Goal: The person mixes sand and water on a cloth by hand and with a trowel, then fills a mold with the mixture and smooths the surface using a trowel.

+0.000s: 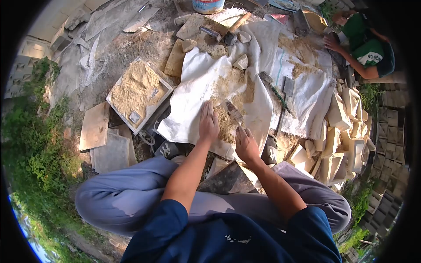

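Note:
My left hand [209,122] lies on the white cloth sheet [186,109], its fingers stretched out beside a small heap of pale sandy powder [226,127]. On the heap's other side is my right hand [247,143], with fingers partly spread and its tips at the powder's edge. Just beyond its fingertips, a flat rectangular piece [234,112], brown and worn, sits tilted in the powder. I cannot make out exactly what this piece is. Neither hand visibly grips anything.
A square tray [168,91] of powder stands left, near flat boards [94,126]. Beyond the sheet lie a hammer [239,23] and stones [240,62]. A green-handled tool [280,98] lies right, near stacked pale blocks [337,114]. A co-worker [366,44] sits at upper right.

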### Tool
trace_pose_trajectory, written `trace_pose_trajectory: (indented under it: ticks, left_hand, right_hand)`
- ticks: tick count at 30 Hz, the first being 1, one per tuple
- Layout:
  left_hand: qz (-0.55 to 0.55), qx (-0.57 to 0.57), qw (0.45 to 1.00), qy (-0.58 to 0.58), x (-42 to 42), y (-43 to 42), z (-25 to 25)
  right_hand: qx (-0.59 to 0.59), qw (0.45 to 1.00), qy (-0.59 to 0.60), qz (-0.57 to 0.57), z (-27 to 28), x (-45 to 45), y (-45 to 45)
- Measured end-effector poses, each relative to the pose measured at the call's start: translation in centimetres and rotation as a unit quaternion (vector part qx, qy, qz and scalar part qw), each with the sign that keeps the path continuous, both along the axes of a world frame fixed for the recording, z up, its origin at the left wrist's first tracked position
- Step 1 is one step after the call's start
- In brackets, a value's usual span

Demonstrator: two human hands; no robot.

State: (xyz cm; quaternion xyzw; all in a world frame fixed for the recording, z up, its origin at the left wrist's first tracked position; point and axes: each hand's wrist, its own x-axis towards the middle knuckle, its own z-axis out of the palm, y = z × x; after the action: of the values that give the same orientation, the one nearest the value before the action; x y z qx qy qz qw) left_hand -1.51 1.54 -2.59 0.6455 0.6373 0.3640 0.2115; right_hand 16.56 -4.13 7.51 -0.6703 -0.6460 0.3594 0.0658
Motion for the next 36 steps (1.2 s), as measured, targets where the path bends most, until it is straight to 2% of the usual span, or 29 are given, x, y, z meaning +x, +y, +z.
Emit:
trace_pose_trajectory:
  ticks: [1, 4, 6, 8, 9, 17, 19, 21, 24, 26, 29, 31, 36]
  left_hand:
    - [0.000, -0.003, 1.000, 0.000, 0.0, 0.1, 0.0]
    - [-0.002, -0.006, 1.000, 0.005, 0.8, -0.1, 0.0]
    - [-0.002, -0.020, 1.000, -0.004, 1.9, -1.1, 0.2]
    - [0.014, -0.005, 1.000, 0.018, 3.2, -1.9, -0.5]
    - [0.013, 0.015, 1.000, -0.017, 3.5, -1.9, -0.5]
    - [0.056, -0.003, 0.983, -0.172, 6.2, -1.5, 0.4]
    - [0.074, 0.014, 0.981, -0.178, 7.4, -1.4, -0.3]
    - [0.099, 0.022, 0.974, -0.202, 7.7, -1.5, -0.5]
    - [0.093, 0.040, 0.975, -0.197, 7.6, -0.9, -0.1]
    - [0.090, 0.050, 0.971, -0.214, 7.9, 0.0, 2.7]
    - [0.096, 0.058, 0.963, -0.246, 8.3, 1.2, 5.2]
    - [0.121, 0.024, 0.948, -0.294, 8.8, 1.9, 5.9]
    - [0.159, 0.047, 0.926, -0.338, 8.1, 2.9, 9.3]
  right_hand:
    - [0.022, 0.999, -0.006, -0.048, -0.3, -0.2, -0.3]
    - [0.005, 0.997, -0.038, -0.067, -0.4, -0.1, -1.1]
    - [0.034, 0.998, -0.037, -0.049, -1.6, -0.5, -1.8]
    - [0.032, 0.991, 0.036, -0.125, -1.4, -1.9, -2.0]
    - [0.051, 0.989, 0.038, -0.132, -1.7, -2.1, -2.0]
    - [-0.004, 0.988, 0.121, -0.098, -0.4, -1.1, -1.4]
    - [-0.002, 0.988, 0.119, -0.094, -0.4, -0.6, -1.0]
    - [-0.078, 0.976, 0.166, -0.114, -0.4, -0.1, -1.0]
    - [-0.059, 0.972, 0.194, -0.118, -0.1, 0.3, -0.9]
    - [-0.118, 0.950, 0.229, -0.178, 4.0, -0.1, 0.0]
    - [-0.129, 0.937, 0.264, -0.191, 6.0, 0.9, 0.7]
    - [-0.118, 0.951, 0.220, -0.185, 7.4, 1.2, 0.9]
    - [-0.116, 0.962, 0.186, -0.165, 11.2, 1.1, 1.6]
